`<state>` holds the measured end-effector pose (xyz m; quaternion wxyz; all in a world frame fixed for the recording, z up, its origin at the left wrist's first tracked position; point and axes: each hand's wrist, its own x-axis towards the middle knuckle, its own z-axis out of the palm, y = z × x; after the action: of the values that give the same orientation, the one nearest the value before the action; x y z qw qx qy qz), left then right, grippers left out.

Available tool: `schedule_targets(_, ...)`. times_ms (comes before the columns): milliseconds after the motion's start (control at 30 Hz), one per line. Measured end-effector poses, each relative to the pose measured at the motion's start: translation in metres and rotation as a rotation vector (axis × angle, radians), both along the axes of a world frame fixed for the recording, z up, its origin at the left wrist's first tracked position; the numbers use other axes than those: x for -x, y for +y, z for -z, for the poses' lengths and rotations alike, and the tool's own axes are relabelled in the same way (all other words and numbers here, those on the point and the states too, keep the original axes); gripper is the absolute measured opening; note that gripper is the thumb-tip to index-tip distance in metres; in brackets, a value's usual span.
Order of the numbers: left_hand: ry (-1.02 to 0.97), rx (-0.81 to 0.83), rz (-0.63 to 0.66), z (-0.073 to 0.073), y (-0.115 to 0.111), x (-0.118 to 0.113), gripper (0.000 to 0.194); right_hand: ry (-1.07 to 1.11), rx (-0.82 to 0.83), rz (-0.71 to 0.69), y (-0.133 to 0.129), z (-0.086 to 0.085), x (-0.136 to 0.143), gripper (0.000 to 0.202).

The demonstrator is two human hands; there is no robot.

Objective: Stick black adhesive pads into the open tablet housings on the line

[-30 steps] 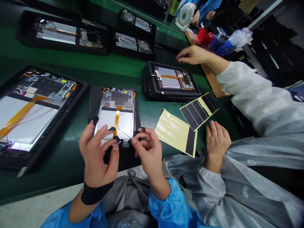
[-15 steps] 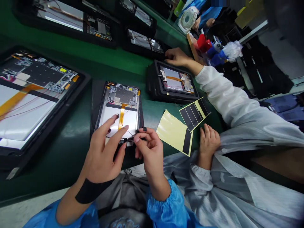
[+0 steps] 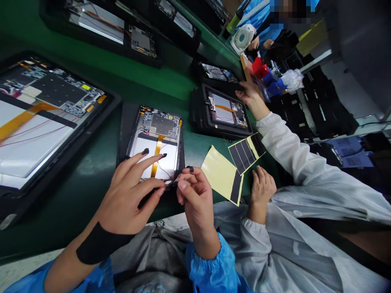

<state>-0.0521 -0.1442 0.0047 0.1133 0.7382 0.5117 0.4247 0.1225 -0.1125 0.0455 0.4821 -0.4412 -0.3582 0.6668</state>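
An opened tablet with a circuit board, a white battery and an orange ribbon lies on a dark pad in front of me. Over its lower left part, my left hand pinches thumb and a finger together at the bottom edge; what is between them is too small to tell. Two raised fingers of that hand carry small black pieces on their tips. My right hand is closed at the tablet's lower right corner, its fingertips on something small I cannot make out. Another black piece sticks to one of its fingers.
Right of the tablet lie a yellow sheet and a sheet of black strips. A co-worker's hand rests nearby; their other hand is by stacked black trays. A larger opened tablet lies left; a fan stands behind.
My left thumb and finger have closed together at the tablet's bottom edge. The co-worker's far hand has moved right, and the tray beyond the stack has shifted right too. The view has shifted slightly.
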Motion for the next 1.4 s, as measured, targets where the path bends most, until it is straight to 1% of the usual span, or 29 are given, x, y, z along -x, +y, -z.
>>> schedule_targets(33,0.006,-0.004,-0.016,-0.003,0.0,-0.001,0.009,0.003,-0.002,-0.005,0.0,-0.001,-0.001,0.023)
schedule_targets(133,0.067,-0.05,-0.07,-0.008,-0.002,-0.003,0.023,0.028,0.001,-0.029,-0.002,-0.004,-0.003,0.022)
schedule_targets(167,0.089,-0.074,-0.079,-0.009,-0.002,-0.003,0.025,0.038,0.004,-0.035,-0.002,-0.004,-0.003,0.022)
schedule_targets(300,0.15,-0.198,-0.092,-0.012,-0.007,-0.005,0.021,0.049,0.045,-0.052,-0.005,-0.006,-0.006,0.023)
schedule_targets(467,0.233,-0.396,-0.175,-0.02,-0.009,-0.004,0.016,-0.032,0.093,-0.107,-0.006,-0.01,-0.012,0.033)
schedule_targets(533,0.287,-0.486,-0.152,-0.023,-0.008,-0.004,0.014,-0.098,0.092,-0.143,-0.007,-0.013,-0.013,0.033)
schedule_targets(633,0.33,-0.551,-0.095,-0.022,-0.005,0.0,0.011,-0.219,0.053,-0.168,-0.008,-0.017,-0.015,0.033)
schedule_targets(700,0.37,-0.517,-0.11,-0.019,-0.004,0.004,0.016,-0.311,0.005,-0.147,-0.007,-0.017,-0.018,0.029)
schedule_targets(767,0.409,-0.402,-0.165,-0.013,-0.003,0.009,0.021,-0.394,-0.044,-0.116,-0.004,-0.016,-0.022,0.025)
schedule_targets(833,0.388,-0.258,-0.203,-0.008,-0.003,0.015,0.022,-0.449,-0.08,-0.081,-0.001,-0.015,-0.026,0.022)
schedule_targets(900,0.351,-0.17,-0.17,-0.003,-0.004,0.018,0.017,-0.473,-0.103,-0.038,0.002,-0.014,-0.029,0.021)
schedule_targets(1000,0.375,-0.149,-0.087,0.002,-0.01,0.013,0.02,-0.475,-0.123,-0.001,0.004,-0.013,-0.029,0.02)
schedule_targets(1067,0.377,-0.129,-0.093,0.004,-0.015,0.005,0.023,-0.463,-0.127,-0.01,0.004,-0.013,-0.027,0.021)
schedule_targets(1200,0.303,-0.041,-0.118,0.007,-0.019,-0.005,0.022,-0.43,-0.113,-0.054,0.006,-0.011,-0.017,0.02)
schedule_targets(1333,0.245,0.027,-0.079,0.012,-0.016,0.0,0.022,-0.338,-0.048,-0.153,0.009,-0.006,-0.009,0.021)
schedule_targets(1400,0.222,0.051,-0.073,0.013,-0.014,0.003,0.022,-0.32,0.0,-0.18,0.009,-0.001,-0.008,0.025)
